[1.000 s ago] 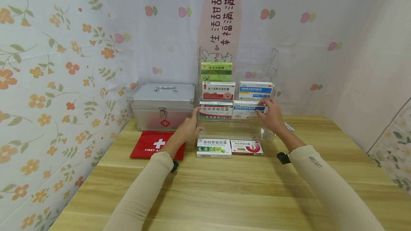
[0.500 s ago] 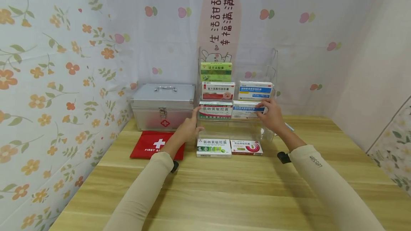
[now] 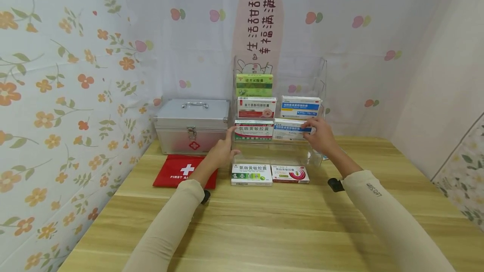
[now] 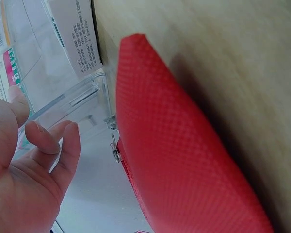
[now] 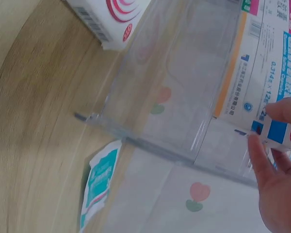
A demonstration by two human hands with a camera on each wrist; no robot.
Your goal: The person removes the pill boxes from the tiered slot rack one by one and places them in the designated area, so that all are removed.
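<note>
In the head view my right hand [image 3: 321, 135] pinches the right end of a blue-and-white medicine box [image 3: 288, 130] on the lowest filled tier of a clear acrylic rack [image 3: 277, 151]. Thumb and index finger sit at that box's end in the right wrist view, its printed front facing out. My left hand [image 3: 221, 150] is at the rack's left side, index finger stretched toward the left end of a green, white and red capsule box [image 3: 254, 130]. The left wrist view shows its other fingers [image 4: 70, 141] loosely bent, holding nothing.
Higher tiers hold a green box [image 3: 254, 85], a red-and-white box [image 3: 257, 107] and another blue-and-white box [image 3: 300, 106]. Two boxes lie before the rack, one white-green [image 3: 251, 174], one white-red [image 3: 290, 174]. A silver case [image 3: 192, 123] and red first-aid pouch [image 3: 170, 171] stand left; a small packet [image 5: 102, 174] lies right.
The right fingers have shifted slightly at the end of the blue-and-white box, and the right forearm has moved a little, covering more of the small packet. The left hand stays in place.
</note>
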